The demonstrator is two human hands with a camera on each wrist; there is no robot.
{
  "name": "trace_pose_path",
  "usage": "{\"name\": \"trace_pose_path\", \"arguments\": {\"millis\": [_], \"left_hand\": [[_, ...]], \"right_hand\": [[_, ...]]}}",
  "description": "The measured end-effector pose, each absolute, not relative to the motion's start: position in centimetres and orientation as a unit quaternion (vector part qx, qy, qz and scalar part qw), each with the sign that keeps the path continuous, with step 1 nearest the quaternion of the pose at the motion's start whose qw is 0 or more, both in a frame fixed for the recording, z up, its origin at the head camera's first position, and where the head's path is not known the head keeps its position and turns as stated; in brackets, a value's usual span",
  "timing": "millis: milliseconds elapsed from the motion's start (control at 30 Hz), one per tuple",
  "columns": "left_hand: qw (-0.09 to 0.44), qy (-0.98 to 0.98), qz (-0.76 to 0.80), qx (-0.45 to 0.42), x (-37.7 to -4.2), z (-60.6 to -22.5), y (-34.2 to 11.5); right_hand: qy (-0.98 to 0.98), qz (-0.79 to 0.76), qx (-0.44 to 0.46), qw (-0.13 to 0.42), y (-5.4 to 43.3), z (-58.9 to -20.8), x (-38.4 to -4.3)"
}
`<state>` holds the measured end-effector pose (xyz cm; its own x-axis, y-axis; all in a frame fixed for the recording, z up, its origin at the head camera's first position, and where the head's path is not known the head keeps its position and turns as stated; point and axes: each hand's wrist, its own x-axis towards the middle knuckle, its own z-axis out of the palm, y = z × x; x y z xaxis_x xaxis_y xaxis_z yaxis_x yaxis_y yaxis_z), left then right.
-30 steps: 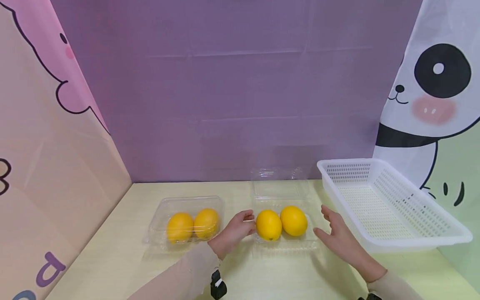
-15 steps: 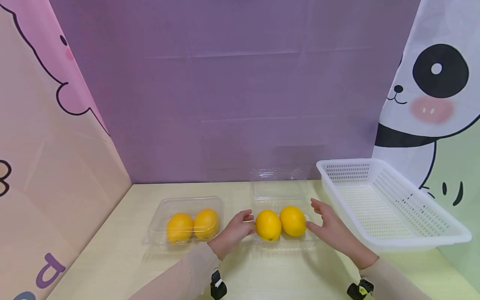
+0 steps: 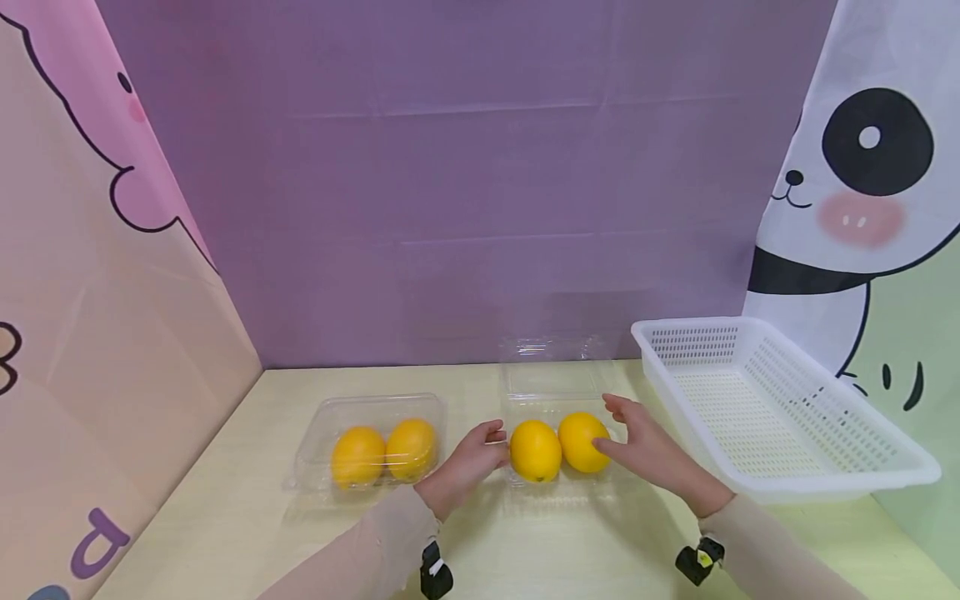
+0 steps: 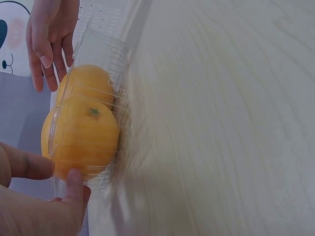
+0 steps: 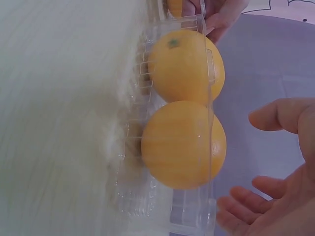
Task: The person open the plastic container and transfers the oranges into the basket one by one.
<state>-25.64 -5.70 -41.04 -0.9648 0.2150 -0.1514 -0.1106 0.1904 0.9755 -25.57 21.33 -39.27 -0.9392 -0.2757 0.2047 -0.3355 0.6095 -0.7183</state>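
Two oranges [image 3: 536,451] sit side by side in the base of a clear plastic clamshell box [image 5: 189,216], whose lid [image 3: 558,375] stands raised at the back. My left hand [image 3: 471,458] is at the box's left end, with its fingertips [image 4: 75,178] right at the wall and rim beside the left orange. From the right, my right hand [image 3: 651,450] reaches in with fingers spread and nothing between them. Its thumb overlaps the right orange [image 3: 583,442] in the head view, but the right wrist view shows a gap.
A closed clear clamshell box [image 3: 337,410] holding two oranges stands left of my left hand. To the right is a white perforated plastic basket [image 3: 731,417]. A purple cloth backdrop [image 3: 450,208] rises behind the pale wooden table [image 3: 525,550].
My right hand has moved left, from beside the basket to the right orange. The left hand, oranges and boxes have stayed where they were.
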Motion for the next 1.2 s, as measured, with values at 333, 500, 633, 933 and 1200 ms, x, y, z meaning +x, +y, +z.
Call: {"name": "trace_pose_path", "arguments": {"millis": [333, 500, 633, 933, 1200], "left_hand": [[0.129, 0.756, 0.64, 0.04, -25.8, -41.3, -5.8], [0.122, 0.757, 0.64, 0.041, -26.0, -41.6, -5.8], [0.107, 0.754, 0.646, 0.053, -26.1, -41.7, -5.9], [0.09, 0.741, 0.663, 0.06, -26.2, -41.7, -5.9], [0.095, 0.734, 0.668, 0.072, -26.2, -41.8, -6.0]], "right_hand": [[-0.899, 0.408, 0.161, 0.01, 20.5, -39.5, -26.3], [-0.896, 0.413, 0.163, 0.002, 20.3, -39.7, -26.6], [-0.896, 0.415, 0.156, -0.01, 20.2, -40.0, -27.0], [-0.897, 0.41, 0.162, -0.024, 20.0, -40.3, -27.4], [-0.905, 0.389, 0.171, -0.024, 19.8, -40.5, -27.7]]}}
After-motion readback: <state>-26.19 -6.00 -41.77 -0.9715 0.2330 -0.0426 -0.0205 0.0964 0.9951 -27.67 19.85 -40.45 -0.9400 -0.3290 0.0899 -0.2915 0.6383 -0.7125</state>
